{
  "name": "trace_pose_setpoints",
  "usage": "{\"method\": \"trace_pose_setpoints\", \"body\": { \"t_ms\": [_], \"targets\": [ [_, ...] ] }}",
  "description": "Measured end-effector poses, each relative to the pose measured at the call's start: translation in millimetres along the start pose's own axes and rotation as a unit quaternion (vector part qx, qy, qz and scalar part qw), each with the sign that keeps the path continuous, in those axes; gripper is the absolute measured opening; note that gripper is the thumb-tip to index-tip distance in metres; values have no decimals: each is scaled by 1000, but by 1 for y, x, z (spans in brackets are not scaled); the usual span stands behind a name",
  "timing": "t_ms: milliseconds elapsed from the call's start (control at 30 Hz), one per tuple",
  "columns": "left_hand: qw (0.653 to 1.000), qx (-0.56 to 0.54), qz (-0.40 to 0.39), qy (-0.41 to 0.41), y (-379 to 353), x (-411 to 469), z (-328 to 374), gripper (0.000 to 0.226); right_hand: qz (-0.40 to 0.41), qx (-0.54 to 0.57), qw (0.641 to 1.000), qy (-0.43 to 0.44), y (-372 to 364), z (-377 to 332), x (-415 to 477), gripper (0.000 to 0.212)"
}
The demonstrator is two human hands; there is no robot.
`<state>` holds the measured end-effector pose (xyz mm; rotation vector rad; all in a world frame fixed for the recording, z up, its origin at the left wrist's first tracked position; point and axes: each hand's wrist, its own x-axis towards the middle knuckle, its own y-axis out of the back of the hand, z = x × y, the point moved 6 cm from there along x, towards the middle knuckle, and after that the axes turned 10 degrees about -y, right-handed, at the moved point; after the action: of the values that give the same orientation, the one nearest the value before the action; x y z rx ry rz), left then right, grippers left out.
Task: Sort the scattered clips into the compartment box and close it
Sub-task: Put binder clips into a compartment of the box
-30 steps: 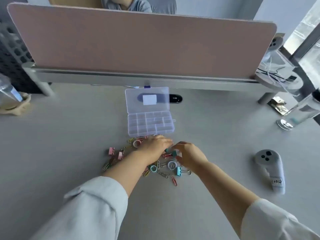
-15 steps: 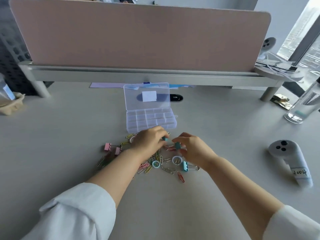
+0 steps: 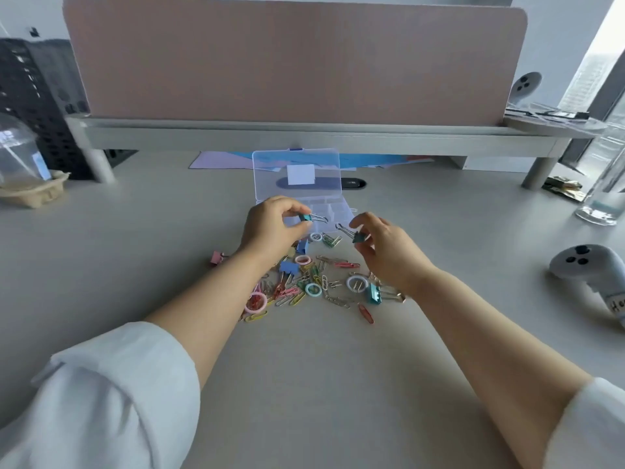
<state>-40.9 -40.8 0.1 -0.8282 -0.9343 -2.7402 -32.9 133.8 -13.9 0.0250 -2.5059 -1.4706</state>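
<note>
Teal binder clip [image 3: 307, 218] in left hand [image 3: 270, 226] — another teal clip [image 3: 358, 237] in right hand [image 3: 385, 250].

2 hands [image 3: 274, 225], 1 compartment box [image 3: 297, 177], 2 controllers [image 3: 588, 269].

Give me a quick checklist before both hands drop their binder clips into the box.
1. Compartment box lid open: ok.
2. Left hand pinches a teal binder clip: ok.
3. Right hand pinches a dark teal binder clip: ok.
4. Left clip over the compartments: ok.
5. Right clip over the compartments: not ok, it hangs near the box's right front corner.
6. Target compartment empty: cannot tell.
</note>
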Motion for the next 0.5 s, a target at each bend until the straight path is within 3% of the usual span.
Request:
{"method": "trace_pose_setpoints", "body": {
  "t_ms": [133,233,367,500],
  "targets": [
    [999,-3,-25,36,-18,27,-14,15,37,5,999,-37,6,10,21,26],
    [993,81,-85,0,-33,45,-9,15,67,26,996,-60,11,16,35,23],
    [975,165,-146,-27,-48,53,-7,16,62,51,995,-60,13,14,53,22],
    [969,182,-165,-22,-49,53,-12,18,44,73,996,-34,8,12,68,21]
  ]
}}
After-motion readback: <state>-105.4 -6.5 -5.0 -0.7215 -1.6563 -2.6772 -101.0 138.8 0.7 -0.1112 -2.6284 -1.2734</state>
